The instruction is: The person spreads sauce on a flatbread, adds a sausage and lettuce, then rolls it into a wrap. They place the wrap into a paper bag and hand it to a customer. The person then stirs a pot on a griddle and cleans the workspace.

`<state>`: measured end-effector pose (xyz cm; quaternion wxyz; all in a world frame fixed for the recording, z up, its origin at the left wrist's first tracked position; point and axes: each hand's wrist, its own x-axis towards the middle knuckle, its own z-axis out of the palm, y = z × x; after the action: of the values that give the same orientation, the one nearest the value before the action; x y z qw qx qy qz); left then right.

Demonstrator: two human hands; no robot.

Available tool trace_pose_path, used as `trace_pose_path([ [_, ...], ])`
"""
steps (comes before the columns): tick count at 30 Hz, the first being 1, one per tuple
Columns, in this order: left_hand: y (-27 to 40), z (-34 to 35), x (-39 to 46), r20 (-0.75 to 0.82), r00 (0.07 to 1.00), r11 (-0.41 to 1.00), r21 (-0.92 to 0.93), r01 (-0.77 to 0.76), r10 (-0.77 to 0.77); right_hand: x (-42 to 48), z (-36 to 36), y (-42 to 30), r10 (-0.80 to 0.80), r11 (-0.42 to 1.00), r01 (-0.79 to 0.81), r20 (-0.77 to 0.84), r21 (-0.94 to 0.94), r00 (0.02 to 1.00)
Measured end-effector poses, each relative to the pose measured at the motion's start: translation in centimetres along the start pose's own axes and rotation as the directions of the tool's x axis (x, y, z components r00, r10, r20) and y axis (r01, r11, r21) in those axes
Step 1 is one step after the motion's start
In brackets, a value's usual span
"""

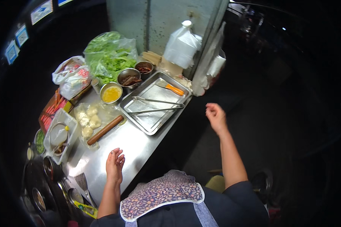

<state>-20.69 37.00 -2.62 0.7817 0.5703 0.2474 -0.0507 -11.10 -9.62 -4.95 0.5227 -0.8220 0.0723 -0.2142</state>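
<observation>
My left hand [115, 164] hovers over the stainless steel table [137, 142], holding nothing, with its fingers loosely bent and apart. Off the table's right edge, my right hand [216, 115] hangs over the dark floor. It is empty and its fingers curl softly. In front of my left hand lies a brown wooden rolling pin [105, 130], partly on a plastic sheet with several pale dough balls [88, 119]. Nearest to my right hand is a steel tray [147, 92]. Metal tongs [159, 111] and an orange-handled tool [174, 89] rest in it.
Behind the tray stand a bowl of yellow liquid [111, 93], a bowl of dark sauce [129, 78], a pot of red sauce [144, 68] and bagged lettuce [110, 54]. At left are a plastic bin [69, 144] and a dark round griddle [31, 181]. A spatula [82, 183] lies near my left forearm.
</observation>
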Motion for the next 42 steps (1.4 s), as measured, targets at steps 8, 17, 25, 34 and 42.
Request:
trace_pose_path([
  [8,-3.8,8.8,-5.7,-0.173,0.984,0.999,0.028,-0.044,0.048,20.2,-9.1,0.1,-0.392,0.905,0.377,-0.043,-0.195,0.919],
  [17,-6.1,15.4,-7.9,-0.038,0.989,0.982,-0.114,-0.149,0.146,39.8,-24.3,12.8,-0.605,0.682,0.438,-0.116,-0.586,0.788],
  [25,-2.1,24.9,-4.5,0.404,0.906,0.991,-0.094,-0.098,0.129,23.0,-17.2,-9.8,-0.818,0.551,0.834,-0.195,0.001,0.541],
  [34,-3.0,35.3,0.2,0.702,0.697,0.966,0.053,-0.252,0.144,1.9,-9.1,-12.0,-0.786,0.456,0.879,0.525,0.137,0.326],
  [42,-3.1,34.8,-1.3,0.641,0.728,0.91,0.112,-0.4,0.242,7.8,-10.0,-3.5,-0.487,0.82,0.57,0.58,0.047,0.653],
])
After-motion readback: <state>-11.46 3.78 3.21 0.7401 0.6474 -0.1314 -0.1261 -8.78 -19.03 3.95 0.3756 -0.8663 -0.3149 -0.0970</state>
